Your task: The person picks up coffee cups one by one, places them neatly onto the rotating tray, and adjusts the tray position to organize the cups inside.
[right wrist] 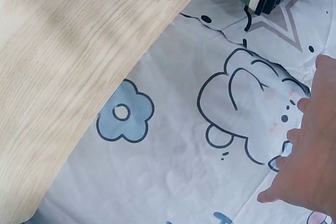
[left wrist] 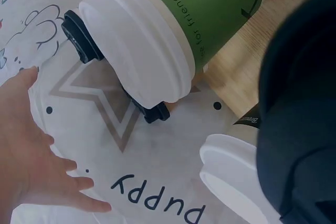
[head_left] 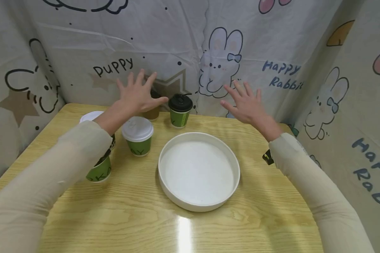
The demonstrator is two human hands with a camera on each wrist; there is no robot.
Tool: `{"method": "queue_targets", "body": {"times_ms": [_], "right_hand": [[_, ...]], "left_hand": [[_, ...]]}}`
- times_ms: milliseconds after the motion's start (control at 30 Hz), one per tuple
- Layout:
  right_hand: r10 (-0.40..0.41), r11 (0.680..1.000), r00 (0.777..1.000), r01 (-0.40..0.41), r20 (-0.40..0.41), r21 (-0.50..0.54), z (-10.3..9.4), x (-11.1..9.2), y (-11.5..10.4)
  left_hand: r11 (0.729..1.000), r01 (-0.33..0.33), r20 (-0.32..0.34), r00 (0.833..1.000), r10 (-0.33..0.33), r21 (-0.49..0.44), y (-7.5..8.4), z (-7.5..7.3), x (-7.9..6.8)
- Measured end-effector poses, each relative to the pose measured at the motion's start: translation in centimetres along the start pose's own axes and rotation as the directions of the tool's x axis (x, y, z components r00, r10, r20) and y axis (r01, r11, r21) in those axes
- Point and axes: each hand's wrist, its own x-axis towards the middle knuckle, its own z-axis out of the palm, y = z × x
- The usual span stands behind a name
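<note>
My left hand [head_left: 136, 95] is raised with its fingers spread, over the back left of the table, holding nothing. Spread likewise, my right hand [head_left: 245, 105] hovers above the back right part and is also bare. Under the left hand stand a green paper cup with a white lid [head_left: 138, 144] and, partly hidden, a brown cup [head_left: 152, 114]. To its right is a green cup with a black lid [head_left: 179, 116]. My left forearm partly covers another green cup [head_left: 100, 171] and a white-lidded cup [head_left: 91, 116]. A round white tray [head_left: 167, 195] lies in the middle.
The wooden table [head_left: 139, 218] is enclosed by a printed cloth [head_left: 177, 35] at the back and sides. A small black object [head_left: 267, 157] shows beside my right sleeve. In the left wrist view, a black lid [left wrist: 304, 103] looms close at the right.
</note>
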Motion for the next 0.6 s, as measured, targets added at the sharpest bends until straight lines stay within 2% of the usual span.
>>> {"method": "queue_targets", "body": {"times_ms": [300,600], "right_hand": [[-0.028,0.999,1.0,0.028,-0.01,0.016,0.3,-0.8,-0.5],[-0.052,0.998,0.998,0.053,-0.018,0.034,1.4,-2.0,-0.5]], "left_hand": [[0.999,-0.027,-0.024,0.999,0.027,-0.036,-0.4,0.1,-1.3],[0.997,-0.077,0.035,0.996,0.078,-0.02,0.0,0.4,-4.0]]}}
